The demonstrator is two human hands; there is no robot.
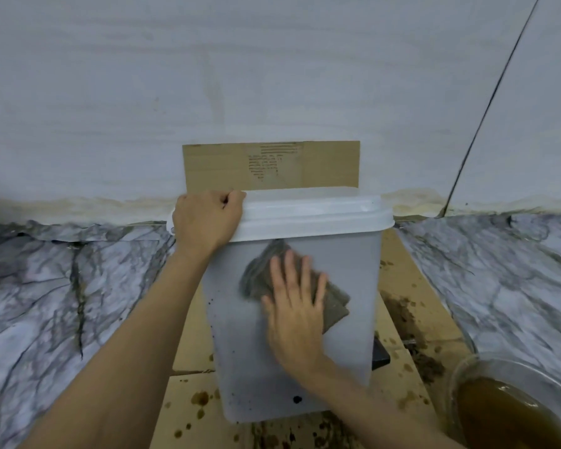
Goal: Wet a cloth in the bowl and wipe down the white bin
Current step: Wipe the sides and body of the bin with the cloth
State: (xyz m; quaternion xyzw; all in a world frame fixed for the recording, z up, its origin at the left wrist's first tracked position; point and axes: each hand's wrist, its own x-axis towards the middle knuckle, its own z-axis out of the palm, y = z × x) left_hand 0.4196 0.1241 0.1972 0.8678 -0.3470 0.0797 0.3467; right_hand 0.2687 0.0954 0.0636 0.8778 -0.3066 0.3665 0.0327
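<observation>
White bin [347, 286] may tip if left hand [204, 222] gripping lid rim slips while flat-fingered right hand [297, 315] presses cloth [259, 277].

There is one white bin [292, 361] with one lid [318, 215] on it; one grey cloth [259, 280] lies against its front side; two hands are in view, the left hand [206, 218] and the right hand [293, 306]; one clear bowl [486, 367] with brown water stands at the lower right; one cardboard sheet [271, 166] stands against the wall behind the bin; further cardboard [188, 406] lies flat under the bin, how many pieces I cannot tell.
</observation>
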